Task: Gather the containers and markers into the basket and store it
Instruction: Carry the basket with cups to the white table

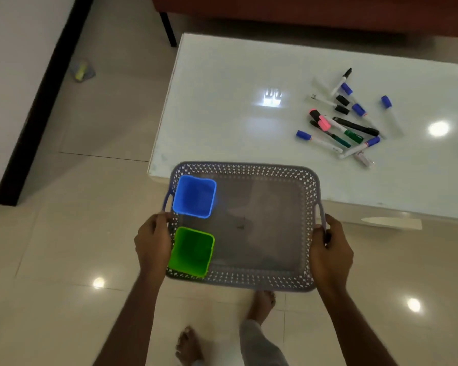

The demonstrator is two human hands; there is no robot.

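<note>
I hold a grey perforated basket (308,186) in the air over the near edge of the white table (222,83). My left hand (152,241) grips its left handle and my right hand (328,249) grips its right handle. Inside, along the left side, stand a blue square container (194,196) and, nearer to me, a green square container (191,251). Both look empty. A loose pile of several markers (344,120) with blue, black, green and pink caps lies on the table to the right, beyond the basket.
A small greyish object with a yellow part (81,70) lies on the tiled floor at the left, near a dark-edged white panel (19,101). A brown sofa (302,14) stands behind the table. My bare feet (261,305) are below the basket.
</note>
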